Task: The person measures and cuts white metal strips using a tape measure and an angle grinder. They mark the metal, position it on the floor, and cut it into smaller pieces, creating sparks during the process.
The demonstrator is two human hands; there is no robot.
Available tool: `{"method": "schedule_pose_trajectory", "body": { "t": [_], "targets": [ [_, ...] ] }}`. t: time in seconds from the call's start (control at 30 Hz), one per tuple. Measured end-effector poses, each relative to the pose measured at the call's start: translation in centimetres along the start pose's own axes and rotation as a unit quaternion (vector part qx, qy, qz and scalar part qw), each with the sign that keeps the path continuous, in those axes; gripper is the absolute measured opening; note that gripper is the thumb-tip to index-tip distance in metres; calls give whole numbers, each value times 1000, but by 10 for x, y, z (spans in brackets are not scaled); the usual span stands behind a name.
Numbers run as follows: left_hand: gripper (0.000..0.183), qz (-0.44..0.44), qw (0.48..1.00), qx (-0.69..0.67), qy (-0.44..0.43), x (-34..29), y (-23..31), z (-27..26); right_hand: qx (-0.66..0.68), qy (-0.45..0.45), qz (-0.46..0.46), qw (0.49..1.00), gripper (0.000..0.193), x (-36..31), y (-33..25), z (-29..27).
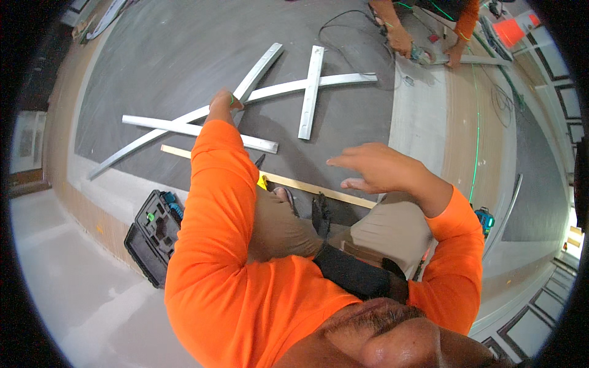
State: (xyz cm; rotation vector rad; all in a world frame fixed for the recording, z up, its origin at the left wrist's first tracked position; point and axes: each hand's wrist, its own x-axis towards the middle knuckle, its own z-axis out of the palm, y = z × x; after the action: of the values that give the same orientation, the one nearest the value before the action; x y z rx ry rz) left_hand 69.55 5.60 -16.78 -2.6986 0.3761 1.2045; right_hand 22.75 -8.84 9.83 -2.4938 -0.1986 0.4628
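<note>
A long metal channel (276, 91) is laid obliquely across a dark grey floor (184, 67). The left hand (222, 103), at the end of an orange sleeve (215, 165), is placed at the middle of the long metal channel, where a slanted channel (261, 70) is met. Its fingers are largely hidden, and whether metal is gripped by them cannot be told. The right hand (383, 167) is held in the air on the near side of the long metal channel, well apart from it; its fingers are extended and loosely parted, and nothing is grasped. The slanted channel is directed toward the far side of the long metal channel. The right part of the long metal channel is crossed by a short channel (311, 98), its left part by a low channel (248, 141). On its near side, a thin wooden strip (319, 187) is seen, partly covered by the sleeve; nearer still, a dark case (147, 236) is laid with its lid raised. Beyond the right end of the long metal channel, a power tool (420, 56) is held by a co-worker's hands (402, 42) at a pale bar (478, 60), and an orange cone (508, 33) is seen farther right. A green laser line (477, 135) is cast to the right of the long metal channel.
</note>
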Motion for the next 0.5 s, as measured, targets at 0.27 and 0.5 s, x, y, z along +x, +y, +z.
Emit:
{"method": "schedule_pose_trajectory", "body": {
  "t": [0.27,0.5],
  "targets": [
    [75,29,999,5,21,-20,19,0,-3,-18,20,1000,56,-1,-4,-2],
    [75,24,997,68,6,-26,19,-6,-14,-40,36,998,56,2,-11,-9]
  ]
}}
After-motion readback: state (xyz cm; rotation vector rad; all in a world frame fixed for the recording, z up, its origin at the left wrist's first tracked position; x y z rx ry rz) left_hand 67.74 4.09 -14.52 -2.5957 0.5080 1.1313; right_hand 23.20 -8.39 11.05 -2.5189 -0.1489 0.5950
